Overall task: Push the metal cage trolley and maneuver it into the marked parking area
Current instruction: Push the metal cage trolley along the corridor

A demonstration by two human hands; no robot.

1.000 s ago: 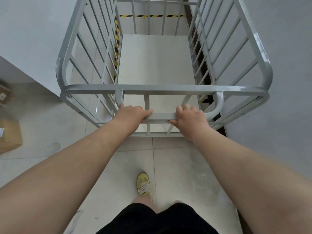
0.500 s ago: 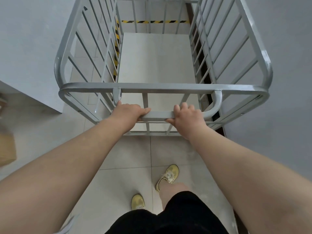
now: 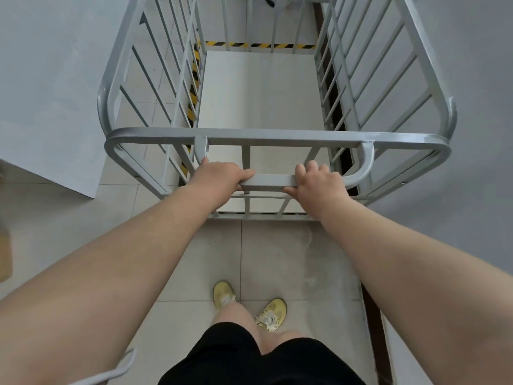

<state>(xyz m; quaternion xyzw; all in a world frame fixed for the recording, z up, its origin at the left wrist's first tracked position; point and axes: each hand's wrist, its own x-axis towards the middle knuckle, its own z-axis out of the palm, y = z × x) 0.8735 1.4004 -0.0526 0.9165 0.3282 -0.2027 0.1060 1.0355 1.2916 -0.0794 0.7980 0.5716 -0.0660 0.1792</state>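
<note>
The grey metal cage trolley (image 3: 277, 133) stands straight ahead of me, with barred sides and a bare pale floor plate. My left hand (image 3: 219, 175) and my right hand (image 3: 319, 183) both grip its low handle bar (image 3: 268, 181), a short gap between them. Yellow-and-black striped floor tape (image 3: 249, 45) runs across beyond the trolley's far end, and another strip (image 3: 194, 79) runs along its left side, seen through the bars. The wheels are hidden.
A grey wall (image 3: 458, 79) lies close along the trolley's right side, with a dark skirting strip at its foot. A pale wall block (image 3: 50, 93) juts out on the left. A cardboard box (image 3: 5, 254) sits at the left edge. My feet in yellow shoes (image 3: 222, 294) stand on tiled floor.
The trolley has rolled forward along the right wall; the far striped tape now lies closer to its front end. The left wall corner and box have slid back. My feet have stepped forward.
</note>
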